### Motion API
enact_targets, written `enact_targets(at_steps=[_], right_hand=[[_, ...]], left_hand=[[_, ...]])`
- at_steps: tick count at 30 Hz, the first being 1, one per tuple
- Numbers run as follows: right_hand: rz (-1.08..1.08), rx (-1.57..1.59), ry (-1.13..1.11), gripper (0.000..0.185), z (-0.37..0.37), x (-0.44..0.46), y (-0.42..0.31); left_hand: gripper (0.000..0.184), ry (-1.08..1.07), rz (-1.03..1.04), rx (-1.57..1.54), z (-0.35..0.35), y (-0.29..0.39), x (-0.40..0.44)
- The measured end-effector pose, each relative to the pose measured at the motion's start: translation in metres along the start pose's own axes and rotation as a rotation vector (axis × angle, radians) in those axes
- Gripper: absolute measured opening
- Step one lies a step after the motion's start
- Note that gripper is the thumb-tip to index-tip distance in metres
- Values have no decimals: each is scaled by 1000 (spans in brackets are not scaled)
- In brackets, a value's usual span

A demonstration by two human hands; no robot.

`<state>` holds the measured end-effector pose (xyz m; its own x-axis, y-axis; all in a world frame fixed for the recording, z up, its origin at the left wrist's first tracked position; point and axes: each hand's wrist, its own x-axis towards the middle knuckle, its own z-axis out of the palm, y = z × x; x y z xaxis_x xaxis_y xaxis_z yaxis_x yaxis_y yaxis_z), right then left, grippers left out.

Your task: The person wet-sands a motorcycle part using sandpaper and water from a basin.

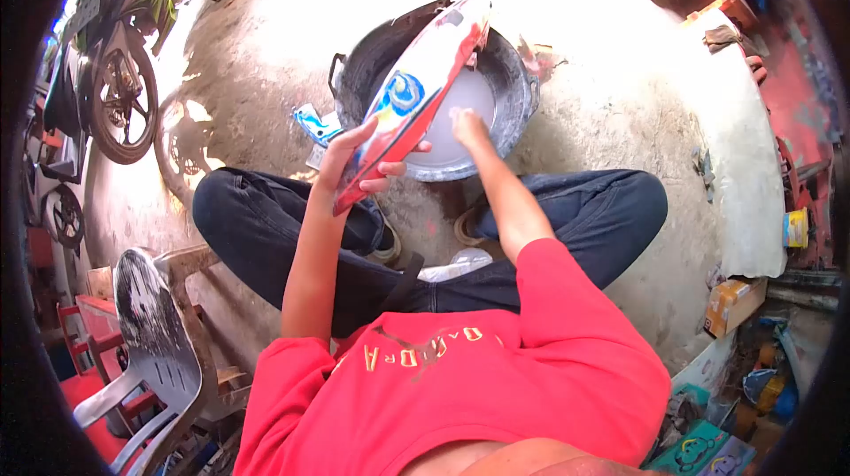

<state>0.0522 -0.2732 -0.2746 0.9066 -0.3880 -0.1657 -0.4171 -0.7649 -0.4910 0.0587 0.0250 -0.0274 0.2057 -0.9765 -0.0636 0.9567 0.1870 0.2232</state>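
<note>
Red shirt [460, 379] nearest, left hand [347, 157] grips panel [409, 97], right hand [469, 128] apart.

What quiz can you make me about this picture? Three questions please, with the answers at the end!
1. Which hand is holding the panel?
2. Pick one: what is in the tub?
a) sand
b) cloudy liquid
c) apples
3. True or false: the chair is on the person's right.

Key:
1. The left hand.
2. b
3. False; the chair is on the person's left.
</note>
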Motion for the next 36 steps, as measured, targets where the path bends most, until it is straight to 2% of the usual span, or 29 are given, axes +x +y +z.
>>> enact_targets(at_steps=[2, 3, 5, 8, 11, 12, 13, 14, 15, 16, 17, 18, 19, 20, 21, 22, 23, 24, 25, 26, 29, 31, 32, 33, 35, 36], right_hand=[[-62, -90, -53, 33, 19, -18, -15], [-75, -132, -152, 33, 23, -17, -20], [-100, -219, -361, 33, 43, -15, -16], [-115, -59, -488, 32, 58, -2, -5], [-123, -47, -446, 33, 47, 7, 2], [-104, -3, -340, 34, 58, 29, 21], [-87, 39, -233, 35, 68, 53, 43], [103, 173, -55, 38, 30, 53, 36], [166, 126, -112, 39, -6, 76, 48], [63, 159, 147, 43, -46, 77, 50], [217, 266, 319, 45, -119, 86, 38], [207, 240, 442, 46, -169, 56, -5], [181, 237, 501, 48, -203, 36, -36], [-8, 268, 549, 47, -229, 5, -70], [-58, 344, 435, 45, -246, -19, -100], [-250, 274, 451, 41, -241, -32, -114], [-376, 284, 294, 34, -248, -66, -144], [-716, 295, 247, 34, -236, -73, -147], [-941, 283, 266, 38, -217, -80, -155], [-1054, 166, 269, 41, -213, -99, -172], [-1226, 107, 186, 43, -213, -118, -194], [-1167, -29, 293, 40, -212, -80, -178], [-1045, -36, 327, 38, -217, -57, -168], [-725, 26, 241, 38, -228, -56, -173], [-843, -137, 210, 39, -223, -68, -176], [-1037, -31, 292, 40, -210, -84, -184]], left_hand=[[63, 65, 6, 84, 4, -2, 9], [62, 102, 7, 126, 5, 0, 10], [56, 48, 30, 73, -15, 2, 8], [56, 33, 62, -8, -13, 3, 6], [63, -2, 116, 18, -3, 3, 7], [72, -323, -11, -186, -23, 8, 12], [77, 61, 187, -85, -3, -6, 6], [82, 77, 187, -69, 3, -6, 6], [86, 95, 183, -54, 6, -4, 7], [88, 58, 228, -73, 13, -1, 10], [89, 27, 278, -107, 19, -6, 7], [93, 10, 327, -34, 27, -4, 6], [94, -11, 352, -110, 31, -3, 5], [95, -31, 376, -187, 34, -4, 5], [96, -49, 398, -262, 34, -5, 4], [98, -54, 418, -330, 33, -9, 4], [97, -67, 436, -316, 33, -11, 5], [97, -79, 453, -301, 33, -12, 5], [96, -93, 472, -287, 32, -13, 5], [93, -86, 483, -314, 29, -14, 2], [87, -48, 505, -325, 24, -12, -5], [84, -1, 485, -250, 26, -12, -6], [84, 13, 511, -240, 23, -13, -5], [84, 28, 519, -212, 23, -13, -6], [84, 48, 528, -152, 25, -11, -6], [85, 46, 517, -228, 24, -9, -7]])
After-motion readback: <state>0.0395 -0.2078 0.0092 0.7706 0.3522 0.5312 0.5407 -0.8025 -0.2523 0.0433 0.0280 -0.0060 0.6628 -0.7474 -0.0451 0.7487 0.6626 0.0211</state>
